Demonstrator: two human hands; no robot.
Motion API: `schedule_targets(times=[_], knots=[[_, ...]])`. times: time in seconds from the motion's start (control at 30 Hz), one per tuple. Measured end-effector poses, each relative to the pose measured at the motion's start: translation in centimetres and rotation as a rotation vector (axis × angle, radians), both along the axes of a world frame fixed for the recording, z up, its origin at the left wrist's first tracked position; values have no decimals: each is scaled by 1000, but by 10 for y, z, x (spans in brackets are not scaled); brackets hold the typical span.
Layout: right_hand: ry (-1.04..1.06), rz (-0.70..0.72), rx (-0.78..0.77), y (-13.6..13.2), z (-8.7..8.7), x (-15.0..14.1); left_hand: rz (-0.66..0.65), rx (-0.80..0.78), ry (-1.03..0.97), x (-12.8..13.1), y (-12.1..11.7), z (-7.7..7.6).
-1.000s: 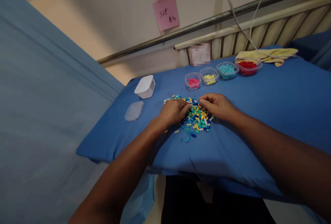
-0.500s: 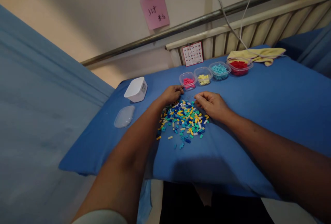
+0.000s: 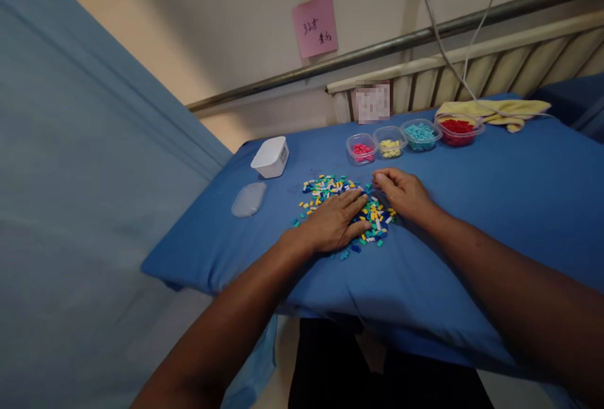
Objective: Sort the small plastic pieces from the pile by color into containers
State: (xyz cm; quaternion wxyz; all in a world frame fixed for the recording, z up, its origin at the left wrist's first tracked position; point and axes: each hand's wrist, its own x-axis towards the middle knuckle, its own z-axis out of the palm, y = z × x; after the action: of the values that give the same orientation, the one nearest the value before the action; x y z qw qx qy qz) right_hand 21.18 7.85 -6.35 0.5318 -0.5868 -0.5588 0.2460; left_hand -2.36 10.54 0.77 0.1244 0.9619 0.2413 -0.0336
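A loose pile of small toy building bricks (image 3: 325,187) in blue, green, yellow and white lies on the blue cloth. My left hand (image 3: 334,221) rests over the middle of it, palm down with the fingers stretched out, covering part of the bricks. At the pile's right edge, my right hand (image 3: 406,194) is closed with thumb and fingers together. Whatever its fingertips hold, if anything, is too small to make out. Beyond the hands stand clear tubs of pink bricks (image 3: 362,152) and pale yellow bricks (image 3: 391,148).
To the right of those tubs are one with light blue bricks (image 3: 420,136) and one with red bricks (image 3: 457,132). A yellow cloth (image 3: 495,110) lies behind. At left are a white box (image 3: 271,158) and a translucent lid (image 3: 249,200). A radiator (image 3: 425,75) borders the table's back.
My left hand has come back from beside the pink tub and flattened onto the pile. My right hand stays at the pile's right side. The whole view has shifted slightly.
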Motion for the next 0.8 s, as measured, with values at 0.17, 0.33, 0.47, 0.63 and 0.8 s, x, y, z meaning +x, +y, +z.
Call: schedule_targets(times=[0.17,0.33,0.47,0.63,0.8], knots=[[-294,166,35,-12,5,-6,164,26,124,-45,-10,4],[-580,398,74,-29,9,-27,324,78,175,-87,-9,0],[-728,533,66,-46,14,-51,373,48,73,-92,-8,-15],[-794,621,106,-54,20,-63,287,-42,6,-67,-15,-17],[-816,374,83,-39,18,-34,269,-29,-133,-57,9,-3]])
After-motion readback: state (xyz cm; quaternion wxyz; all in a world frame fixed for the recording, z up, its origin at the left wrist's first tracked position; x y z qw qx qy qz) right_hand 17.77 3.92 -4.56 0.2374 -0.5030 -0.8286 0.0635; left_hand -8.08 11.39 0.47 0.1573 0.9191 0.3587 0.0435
